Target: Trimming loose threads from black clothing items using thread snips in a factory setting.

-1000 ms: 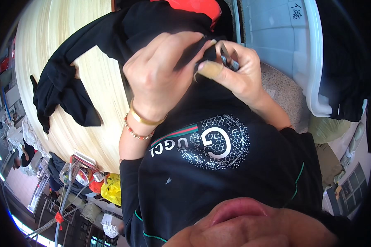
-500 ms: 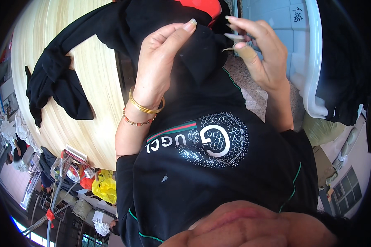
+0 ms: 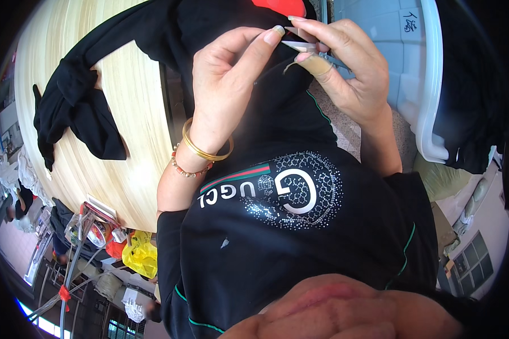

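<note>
My left hand (image 3: 226, 70) is raised over my lap, thumb and forefinger pinched together. What lies between those fingertips, if anything, is too small to make out. Just to its right, my right hand (image 3: 356, 68) grips a pair of thread snips (image 3: 298, 46), their blades apart and pointing at the left fingertips. A tan strip of tape (image 3: 315, 65) wraps the right thumb, with a loose end sticking out. Behind both hands, a black garment (image 3: 169, 34) spreads from my lap onto the table, a folded part of it (image 3: 93, 121) lying farther left.
The pale wooden table (image 3: 136, 192) is at my left. A light blue plastic bin (image 3: 432, 107) stands close on the right, with dark cloth (image 3: 469, 107) beyond it. A red object (image 3: 283, 7) sits at the far edge. A yellow bag (image 3: 139, 254) is beside the table.
My right hand has moved left with the thread snips, bringing their blades close to the left fingertips. My left hand has shifted slightly right, still pinched.
</note>
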{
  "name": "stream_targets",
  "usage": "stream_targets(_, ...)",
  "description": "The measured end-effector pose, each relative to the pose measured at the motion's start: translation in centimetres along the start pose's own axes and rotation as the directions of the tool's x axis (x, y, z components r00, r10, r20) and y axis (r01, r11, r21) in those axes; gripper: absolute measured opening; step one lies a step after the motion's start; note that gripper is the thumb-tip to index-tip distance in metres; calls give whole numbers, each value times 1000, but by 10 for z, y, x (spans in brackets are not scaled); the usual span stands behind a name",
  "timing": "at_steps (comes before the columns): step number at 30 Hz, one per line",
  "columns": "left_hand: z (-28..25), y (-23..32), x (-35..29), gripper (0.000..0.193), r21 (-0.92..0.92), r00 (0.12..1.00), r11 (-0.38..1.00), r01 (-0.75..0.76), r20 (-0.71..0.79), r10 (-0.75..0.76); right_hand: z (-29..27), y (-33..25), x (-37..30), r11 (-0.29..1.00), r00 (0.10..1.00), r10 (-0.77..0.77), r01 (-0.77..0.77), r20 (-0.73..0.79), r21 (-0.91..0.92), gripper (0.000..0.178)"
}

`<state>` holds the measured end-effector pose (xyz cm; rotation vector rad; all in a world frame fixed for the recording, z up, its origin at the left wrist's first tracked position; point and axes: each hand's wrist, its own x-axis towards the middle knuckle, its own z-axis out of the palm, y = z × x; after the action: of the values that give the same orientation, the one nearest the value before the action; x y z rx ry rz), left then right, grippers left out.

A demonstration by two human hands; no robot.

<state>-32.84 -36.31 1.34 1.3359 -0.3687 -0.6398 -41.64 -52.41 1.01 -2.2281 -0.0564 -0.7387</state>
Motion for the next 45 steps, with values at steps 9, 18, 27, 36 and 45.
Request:
stream_targets(9, -3, 2, -1, 17, -110, 998, 993, 42, -45, -47, -3, -5, -4, 976, 994, -62, 79, 85, -203, 44)
stream_targets(18, -5, -6, -1, 17, 36, 995, 995, -89, -49, 91, -7, -13, 4, 993, 993, -115, 114, 40, 40, 45)
stream_targets(27, -13, 12, 19, 13, -247, 999, 968, 36, -18, -42, 56, -12, -20, 982, 994, 84, -72, 63, -173, 57)
stream_targets(36, -82, 28, 2, 26, -130, 900, 981, -143, -429, 75, 49, -11, -3, 930, 997, -45, 22, 54, 367, 25)
stream_targets(45, -127, 140, -89, 36, -222, 934, 911, -347, 6, 357, 38, -71, 48, 94, 840, -16, -540, 543, 837, 32)
